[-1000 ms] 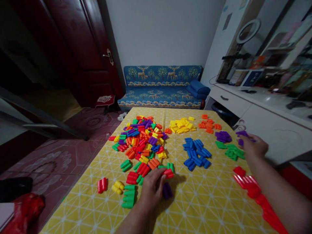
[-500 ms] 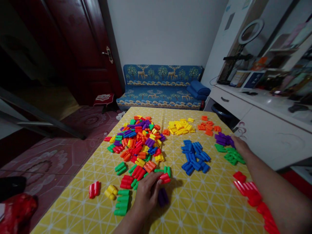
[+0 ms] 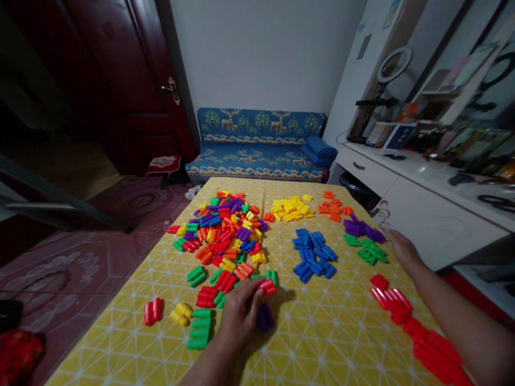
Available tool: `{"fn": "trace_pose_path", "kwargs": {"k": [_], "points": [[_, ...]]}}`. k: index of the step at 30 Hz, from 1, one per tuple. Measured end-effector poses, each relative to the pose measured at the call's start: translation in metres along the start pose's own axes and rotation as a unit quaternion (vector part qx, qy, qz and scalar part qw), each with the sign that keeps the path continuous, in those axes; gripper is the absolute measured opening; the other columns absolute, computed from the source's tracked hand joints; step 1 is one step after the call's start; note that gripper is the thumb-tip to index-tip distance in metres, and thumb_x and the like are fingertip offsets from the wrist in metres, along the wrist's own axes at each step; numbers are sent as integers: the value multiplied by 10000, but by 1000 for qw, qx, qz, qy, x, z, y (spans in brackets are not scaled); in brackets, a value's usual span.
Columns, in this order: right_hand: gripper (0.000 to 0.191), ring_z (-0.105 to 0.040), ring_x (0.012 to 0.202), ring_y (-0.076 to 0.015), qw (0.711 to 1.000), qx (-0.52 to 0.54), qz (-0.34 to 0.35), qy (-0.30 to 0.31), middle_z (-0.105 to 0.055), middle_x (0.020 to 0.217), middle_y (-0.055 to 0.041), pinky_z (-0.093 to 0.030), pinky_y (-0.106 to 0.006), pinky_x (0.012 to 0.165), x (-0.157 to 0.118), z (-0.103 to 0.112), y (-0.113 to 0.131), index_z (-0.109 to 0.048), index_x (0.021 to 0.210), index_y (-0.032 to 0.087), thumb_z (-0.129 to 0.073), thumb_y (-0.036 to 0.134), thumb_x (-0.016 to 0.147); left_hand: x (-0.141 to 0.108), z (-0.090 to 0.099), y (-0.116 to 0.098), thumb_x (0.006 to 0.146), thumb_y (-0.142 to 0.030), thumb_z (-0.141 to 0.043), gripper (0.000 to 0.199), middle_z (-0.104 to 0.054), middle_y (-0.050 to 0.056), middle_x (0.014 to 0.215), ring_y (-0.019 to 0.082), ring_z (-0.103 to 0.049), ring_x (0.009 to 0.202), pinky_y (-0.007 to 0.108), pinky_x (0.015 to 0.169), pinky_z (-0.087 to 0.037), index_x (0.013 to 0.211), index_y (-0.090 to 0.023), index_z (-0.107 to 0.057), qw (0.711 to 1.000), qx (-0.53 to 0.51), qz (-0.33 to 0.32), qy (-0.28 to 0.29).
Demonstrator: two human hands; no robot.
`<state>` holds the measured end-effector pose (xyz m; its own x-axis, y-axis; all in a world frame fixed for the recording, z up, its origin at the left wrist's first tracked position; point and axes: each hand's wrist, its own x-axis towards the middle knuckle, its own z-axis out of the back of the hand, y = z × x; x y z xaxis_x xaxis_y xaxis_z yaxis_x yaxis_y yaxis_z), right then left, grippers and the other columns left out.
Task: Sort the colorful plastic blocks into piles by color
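My left hand is closed on a red toy building block, pinched between thumb and fingertips above the near end of a mixed pile of blocks. A purple block lies on the table just beneath it, partly covered by the fingers. At the table's right side, my right hand is just beside the purple pile, its fingers stretched out and nothing visible in them. Green blocks lie left of that hand, and red blocks run along under the right forearm.
Blue blocks sit mid-table, with yellow blocks and orange blocks behind. Near my left hand lie loose red, yellow and green blocks. A white dresser stands close on the right.
My right hand has drawn back a little from the purple pile, leaving a small gap. My left hand keeps the red block in nearly the same place. The camera view has shifted slightly.
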<state>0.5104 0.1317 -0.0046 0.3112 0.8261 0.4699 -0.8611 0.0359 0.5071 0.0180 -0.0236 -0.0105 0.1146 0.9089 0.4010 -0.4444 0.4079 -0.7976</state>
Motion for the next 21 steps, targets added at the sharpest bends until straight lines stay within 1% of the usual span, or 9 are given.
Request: {"fn": "trace_pose_path", "kwargs": {"k": [2, 3, 5, 7, 9, 11, 13, 18, 21], "points": [[472, -657, 879, -252, 999, 1, 30, 18, -717, 967, -172, -495, -357, 791, -11, 2, 5, -718, 934, 154, -415, 511, 872, 0, 0, 0, 952, -282, -516, 232, -748, 54, 984, 176, -704, 895, 254, 780, -550, 1076, -214, -699, 1000, 2, 1, 0], [439, -647, 948, -258, 998, 5, 53, 34, -715, 1014, -151, -485, -367, 869, -16, 2, 8, -721, 947, 175, -459, 510, 843, 0, 0, 0, 953, -284, -514, 234, -749, 55, 991, 177, -705, 901, 257, 784, -550, 1077, -214, -699, 1000, 4, 0, 1], [384, -617, 1060, -261, 989, 9, 120, 89, -711, 1086, -98, -436, -387, 999, -25, -1, 15, -730, 976, 220, -529, 496, 802, 0, 0, 1, 955, -288, -508, 240, -751, 63, 1006, 182, -705, 917, 265, 797, -552, 1078, -210, -699, 1000, 7, -5, 0], [384, -580, 1152, -267, 968, -10, 196, 154, -687, 1191, -64, -400, -423, 1060, -33, -6, 20, -720, 1067, 254, -550, 480, 807, 0, 0, 2, 955, -292, -505, 249, -751, 74, 1021, 188, -706, 929, 276, 810, -554, 1080, -200, -700, 1000, 9, -8, -4], [453, -535, 1236, -287, 949, -49, 242, 198, -621, 1326, -62, -394, -477, 1070, -38, -11, 21, -660, 1216, 272, -531, 486, 838, 0, -1, 2, 953, -298, -506, 255, -753, 82, 1019, 193, -710, 923, 286, 813, -557, 1074, -191, -704, 1000, 11, -8, -12], [523, -490, 1301, -300, 942, -84, 244, 217, -557, 1408, -65, -393, -505, 1072, -42, -12, 20, -587, 1322, 283, -517, 510, 855, 0, -1, 2, 950, -303, -509, 258, -756, 88, 1010, 199, -713, 916, 295, 809, -560, 1065, -185, -708, 1000, 12, -8, -21], [541, -465, 1332, -303, 940, -96, 231, 231, -536, 1430, -71, -389, -507, 1081, -45, -9, 18, -572, 1340, 276, -507, 521, 861, 0, -1, 1, 949, -303, -512, 256, -757, 90, 1007, 201, -713, 915, 299, 806, -562, 1058, -183, -710, 1000, 10, -8, -22], [461, -516, 1286, -309, 941, -64, 207, 260, -581, 1377, -86, -398, -491, 1092, -50, 13, 20, -675, 1186, 252, -545, 507, 825, 0, -1, -1, 954, -303, -501, 264, -754, 87, 1021, 199, -712, 918, 304, 808, -564, 1073, -189, -708, 1000, 6, -8, -17], [403, -541, 1260, -293, 943, -44, 214, 251, -611, 1336, -81, -399, -464, 1097, -51, 20, 17, -700, 1125, 260, -538, 496, 842, 0, 0, -2, 952, -309, -502, 267, -758, 88, 1006, 202, -715, 903, 304, 795, -566, 1062, -187, -712, 1000, 7, -11, -19]]}}
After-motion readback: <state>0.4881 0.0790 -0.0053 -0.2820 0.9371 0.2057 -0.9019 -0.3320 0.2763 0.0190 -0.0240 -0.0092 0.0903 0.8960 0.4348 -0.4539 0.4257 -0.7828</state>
